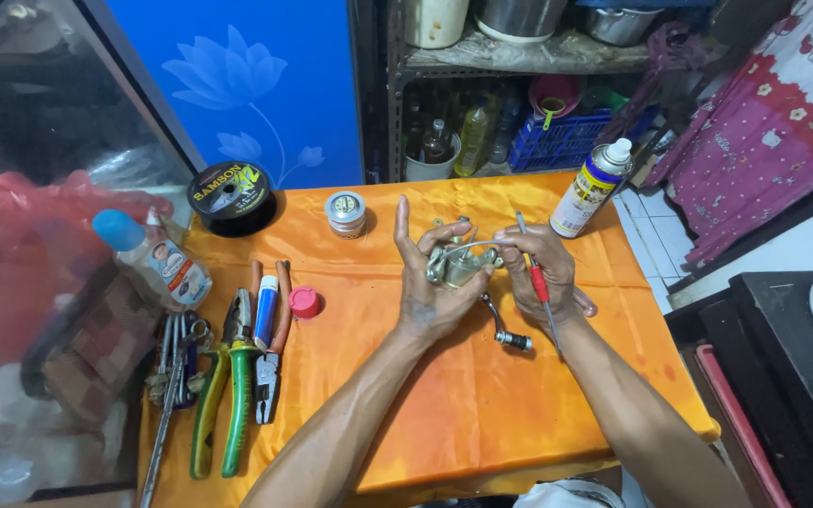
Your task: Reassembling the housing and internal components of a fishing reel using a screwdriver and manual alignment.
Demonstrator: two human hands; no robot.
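At frame centre, the left hand (428,287) cups a metal fishing reel (458,266), index finger raised, other fingers curled round it. The right hand (543,273) steadies the reel while gripping a red-handled screwdriver (539,282). Below lies orange cloth (444,404); pliers (228,376) lower left, spray can (590,188) upper right.

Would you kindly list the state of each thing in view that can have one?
Silver metal fishing reel: held up off the orange cloth, crank handle hanging down.
Left hand: gripping the reel.
Right hand: holding a red-handled screwdriver.
White-capped spray can: upright, capped.
Green-handled pliers: lying flat, shut.
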